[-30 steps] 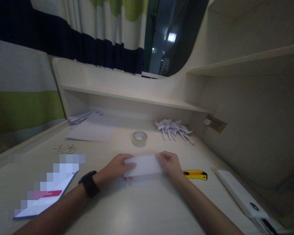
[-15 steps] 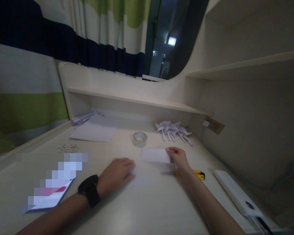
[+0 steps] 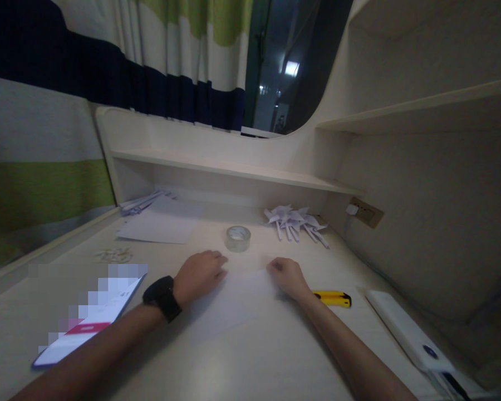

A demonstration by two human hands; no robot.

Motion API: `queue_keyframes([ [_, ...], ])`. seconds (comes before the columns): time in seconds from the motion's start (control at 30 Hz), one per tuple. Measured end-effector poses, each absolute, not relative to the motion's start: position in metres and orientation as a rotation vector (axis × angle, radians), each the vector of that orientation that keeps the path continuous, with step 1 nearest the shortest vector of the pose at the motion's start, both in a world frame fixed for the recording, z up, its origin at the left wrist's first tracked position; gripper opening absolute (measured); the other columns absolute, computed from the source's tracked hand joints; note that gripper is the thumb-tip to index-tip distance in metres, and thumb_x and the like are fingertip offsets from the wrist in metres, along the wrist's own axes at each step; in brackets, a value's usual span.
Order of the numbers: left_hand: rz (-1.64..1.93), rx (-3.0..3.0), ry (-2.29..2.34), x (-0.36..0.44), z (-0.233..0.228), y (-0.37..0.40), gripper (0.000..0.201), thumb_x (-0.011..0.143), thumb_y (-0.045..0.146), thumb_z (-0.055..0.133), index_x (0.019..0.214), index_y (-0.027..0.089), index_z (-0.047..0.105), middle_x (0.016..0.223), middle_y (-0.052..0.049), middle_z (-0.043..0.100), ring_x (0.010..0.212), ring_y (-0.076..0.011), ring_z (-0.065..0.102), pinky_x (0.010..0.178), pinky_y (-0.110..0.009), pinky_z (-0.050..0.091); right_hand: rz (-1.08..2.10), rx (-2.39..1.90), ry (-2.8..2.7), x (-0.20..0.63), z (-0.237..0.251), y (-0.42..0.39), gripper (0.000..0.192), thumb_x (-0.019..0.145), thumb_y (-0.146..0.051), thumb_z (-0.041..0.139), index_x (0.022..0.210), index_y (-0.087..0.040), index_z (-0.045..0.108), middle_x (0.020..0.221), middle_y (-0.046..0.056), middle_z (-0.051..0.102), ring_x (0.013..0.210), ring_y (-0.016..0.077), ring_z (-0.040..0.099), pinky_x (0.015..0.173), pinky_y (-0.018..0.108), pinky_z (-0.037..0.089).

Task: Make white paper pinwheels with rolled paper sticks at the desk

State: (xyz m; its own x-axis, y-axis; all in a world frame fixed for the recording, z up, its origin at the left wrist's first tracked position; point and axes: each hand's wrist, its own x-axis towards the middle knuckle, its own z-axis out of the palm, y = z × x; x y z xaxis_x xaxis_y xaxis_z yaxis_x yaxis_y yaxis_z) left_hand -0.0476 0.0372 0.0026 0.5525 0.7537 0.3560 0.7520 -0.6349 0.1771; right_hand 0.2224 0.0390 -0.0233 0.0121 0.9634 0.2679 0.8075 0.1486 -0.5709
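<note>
Our right hand [image 3: 287, 277] swings inward, its grip unclear, so the paper [image 3: 240, 301] lies between it and our loosely spread left hand [image 3: 200, 277].

The right hand [image 3: 289, 277] is blurred at its fingertips, so whether it pinches the paper [image 3: 234, 305] cannot be told; the paper's edges look faint. The right forearm [image 3: 342, 340], cut off below, hides the yellow knife's [image 3: 334, 299] front end. Square blocks cover much of the phone [image 3: 87, 328]. The scraps [image 3: 114, 255] are too small to identify.
</note>
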Motion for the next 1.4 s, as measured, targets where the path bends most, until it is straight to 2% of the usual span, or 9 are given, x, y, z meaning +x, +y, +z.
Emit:
queue_keyframes([
  [0.3,0.765,2.715,1.474,-0.019,-0.007,0.086,0.03,0.086,0.02,0.049,0.113,0.015,0.059,0.117,-0.014,0.06,0.111,-0.0267,0.053,0.096,-0.037,0.038,0.366,-1.651,-1.85,0.216,-0.018,0.042,0.015,0.075,-0.022,0.058,0.075,-0.019,0.072,0.075,0.004,0.073,0.071,0.0175,0.064,0.064,0.024,0.04],
  [0.57,0.708,2.655,1.461,-0.019,-0.022,0.078,0.03,0.092,0.032,0.041,0.091,0.017,0.067,0.088,-0.009,0.068,0.084,-0.0238,0.063,0.076,-0.033,0.046,0.415,-1.57,-1.699,0.218,-0.023,0.06,0.013,0.073,-0.024,0.059,0.07,-0.018,0.07,0.07,0.006,0.071,0.067,0.0187,0.062,0.063,0.027,0.041],
  [0.7,0.75,2.592,1.37,-0.023,-0.029,0.076,0.043,0.086,0.041,0.053,0.119,0.015,0.058,0.108,-0.011,0.067,0.1,-0.0246,0.06,0.088,-0.034,0.044,0.504,-1.468,-1.588,0.224,-0.03,0.058,0.018,0.074,-0.031,0.058,0.072,-0.016,0.068,0.07,0.005,0.068,0.066,0.0171,0.061,0.063,0.026,0.044],
  [0.77,0.795,2.502,1.336,-0.025,-0.031,0.079,0.053,0.079,0.044,0.061,0.123,0.016,0.056,0.113,-0.012,0.066,0.104,-0.0274,0.058,0.091,-0.038,0.042,0.574,-1.417,-1.535,0.224,-0.033,0.055,0.022,0.074,-0.037,0.058,0.073,-0.016,0.066,0.067,0.004,0.066,0.062,0.0158,0.059,0.059,0.025,0.044],
  [0.87,0.837,2.337,1.237,-0.029,-0.028,0.084,0.046,0.076,0.044,0.064,0.112,0.017,0.064,0.109,-0.011,0.068,0.098,-0.0275,0.061,0.087,-0.037,0.045,0.688,-1.367,-1.461,0.22,-0.033,0.052,0.029,0.072,-0.045,0.059,0.075,-0.016,0.064,0.061,0.002,0.063,0.053,0.0139,0.055,0.049,0.024,0.043],
  [1.0,0.815,2.193,1.161,-0.034,-0.019,0.087,0.034,0.076,0.043,0.063,0.092,0.014,0.071,0.09,-0.008,0.072,0.081,-0.0248,0.065,0.073,-0.032,0.048,0.783,-1.339,-1.407,0.213,-0.031,0.048,0.035,0.066,-0.05,0.065,0.073,-0.016,0.063,0.058,0.001,0.061,0.047,0.0123,0.052,0.044,0.023,0.041],
  [1.2,0.765,2.202,1.141,-0.036,-0.018,0.085,0.035,0.082,0.04,0.053,0.087,0.012,0.073,0.079,-0.009,0.073,0.07,-0.0217,0.065,0.062,-0.029,0.047,0.766,-1.379,-1.453,0.214,-0.031,0.044,0.037,0.073,-0.05,0.059,0.073,-0.014,0.064,0.055,0.002,0.06,0.042,0.0121,0.049,0.041,0.023,0.039],
  [1.3,0.735,2.243,1.158,-0.037,-0.018,0.086,0.034,0.081,0.038,0.054,0.085,0.012,0.074,0.077,-0.009,0.073,0.069,-0.0215,0.065,0.062,-0.029,0.046,0.689,-1.408,-1.544,0.216,-0.032,0.042,0.032,0.073,-0.045,0.059,0.069,-0.014,0.066,0.056,0.004,0.063,0.047,0.0147,0.054,0.046,0.025,0.042],
  [1.4,0.707,2.301,1.175,-0.039,-0.017,0.087,0.029,0.08,0.036,0.055,0.083,0.015,0.075,0.079,-0.007,0.074,0.072,-0.0214,0.066,0.066,-0.029,0.046,0.578,-1.425,-1.637,0.214,-0.027,0.048,0.025,0.076,-0.037,0.06,0.072,-0.015,0.07,0.068,0.007,0.068,0.061,0.0184,0.061,0.059,0.028,0.047],
])
